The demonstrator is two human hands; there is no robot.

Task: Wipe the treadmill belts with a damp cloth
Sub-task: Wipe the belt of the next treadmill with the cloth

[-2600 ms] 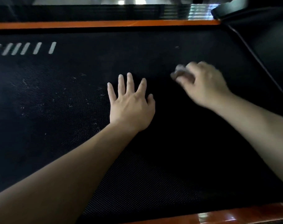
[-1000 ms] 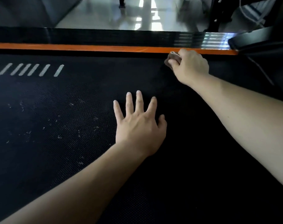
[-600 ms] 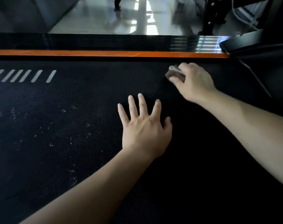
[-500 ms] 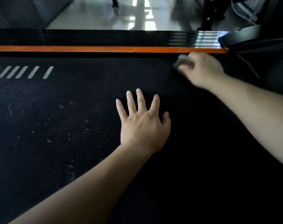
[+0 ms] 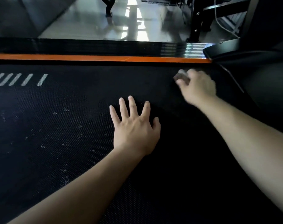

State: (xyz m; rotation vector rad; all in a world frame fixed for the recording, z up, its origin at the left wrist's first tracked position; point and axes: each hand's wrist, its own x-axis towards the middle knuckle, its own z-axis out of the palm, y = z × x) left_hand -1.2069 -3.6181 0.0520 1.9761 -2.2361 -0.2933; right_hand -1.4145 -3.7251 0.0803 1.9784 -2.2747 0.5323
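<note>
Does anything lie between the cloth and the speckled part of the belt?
Yes. The left hand lies flat on the belt, between the cloth gripped by the right hand and the pale specks.

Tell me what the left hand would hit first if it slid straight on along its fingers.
Probably the orange rail beyond the belt; the left hand would pass left of the right hand.

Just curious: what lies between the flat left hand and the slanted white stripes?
Only black textured treadmill belt with scattered pale specks of dirt, in the head view.
</note>
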